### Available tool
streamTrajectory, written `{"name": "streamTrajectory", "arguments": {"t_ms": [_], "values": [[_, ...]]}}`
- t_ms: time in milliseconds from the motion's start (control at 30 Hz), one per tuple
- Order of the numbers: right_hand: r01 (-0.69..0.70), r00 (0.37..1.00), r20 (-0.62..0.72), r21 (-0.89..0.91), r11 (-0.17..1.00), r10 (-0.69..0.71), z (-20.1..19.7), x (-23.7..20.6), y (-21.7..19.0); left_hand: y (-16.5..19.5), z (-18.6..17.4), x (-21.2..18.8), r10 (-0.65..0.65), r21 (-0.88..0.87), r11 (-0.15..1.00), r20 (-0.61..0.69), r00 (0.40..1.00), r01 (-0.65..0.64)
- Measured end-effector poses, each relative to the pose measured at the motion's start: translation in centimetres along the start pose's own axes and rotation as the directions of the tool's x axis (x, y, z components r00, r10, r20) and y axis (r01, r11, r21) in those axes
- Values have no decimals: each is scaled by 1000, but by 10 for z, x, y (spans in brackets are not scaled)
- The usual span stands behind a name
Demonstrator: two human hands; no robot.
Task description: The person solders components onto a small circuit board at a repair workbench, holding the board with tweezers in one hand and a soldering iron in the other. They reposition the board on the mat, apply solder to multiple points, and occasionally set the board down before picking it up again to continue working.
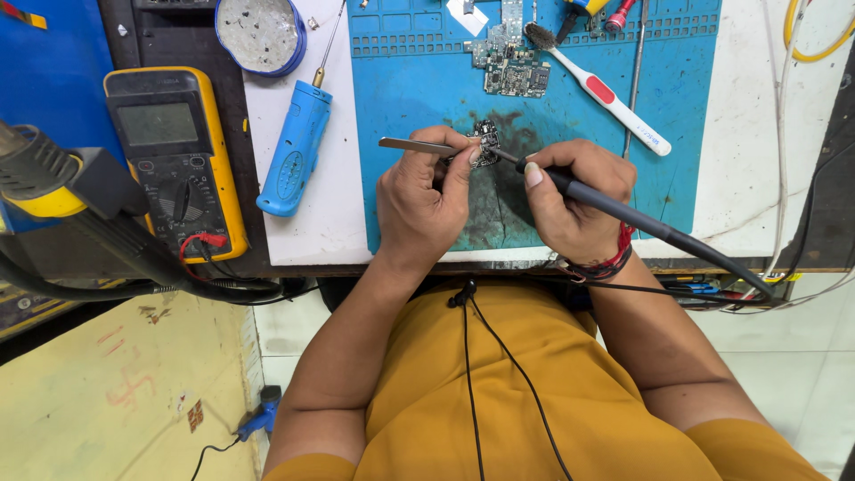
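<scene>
Metal tweezers (419,145) pinched in the left hand (423,200) hold a small circuit board (486,136) over the blue mat (534,107) on the desk (303,223); the right hand (574,200) grips a soldering iron (623,209) touching it.

Small dark circuit piece (485,135) on blue mat, between tweezers (419,146) and soldering iron (623,214).

white workbench (303,240), pale tiled floor (802,374)

Small board (486,135) on the mat (677,107), toothbrush (606,93) behind it, multimeter (174,160) far left.
</scene>
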State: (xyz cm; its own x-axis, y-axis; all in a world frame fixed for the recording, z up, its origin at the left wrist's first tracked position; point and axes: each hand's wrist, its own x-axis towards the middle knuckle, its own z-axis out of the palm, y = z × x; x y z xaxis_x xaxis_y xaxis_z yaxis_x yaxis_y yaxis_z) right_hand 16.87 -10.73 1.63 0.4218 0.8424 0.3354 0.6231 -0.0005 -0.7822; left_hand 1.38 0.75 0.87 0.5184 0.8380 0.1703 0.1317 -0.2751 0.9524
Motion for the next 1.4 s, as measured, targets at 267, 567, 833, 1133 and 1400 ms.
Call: {"name": "streamTrajectory", "arguments": {"t_ms": [267, 567, 833, 1133, 1400], "values": [[6, 1000, -19, 16, 1000, -6, 1, 0, 0, 0, 0, -1, 12, -14, 1000, 3, 1000, -12], [1, 1000, -20, 17, 1000, 0, 0, 1, 0, 0, 0, -1, 9, -2, 1000, -6, 1000, -9], [-2, 999, -35, 4, 1000, 2, 1, -1, 1, -1, 0, -1, 18, 2, 1000, -9, 1000, -18], [-11, 999, -38, 11, 1000, 11, 1, -1, 1, 0, 0, -1, 12, 34, 999, -15, 1000, -11], [7, 999, -32, -14, 1000, -7, 0, -1, 1, 0, 0, 0, 18, 8, 1000, -15, 1000, -18]]}}
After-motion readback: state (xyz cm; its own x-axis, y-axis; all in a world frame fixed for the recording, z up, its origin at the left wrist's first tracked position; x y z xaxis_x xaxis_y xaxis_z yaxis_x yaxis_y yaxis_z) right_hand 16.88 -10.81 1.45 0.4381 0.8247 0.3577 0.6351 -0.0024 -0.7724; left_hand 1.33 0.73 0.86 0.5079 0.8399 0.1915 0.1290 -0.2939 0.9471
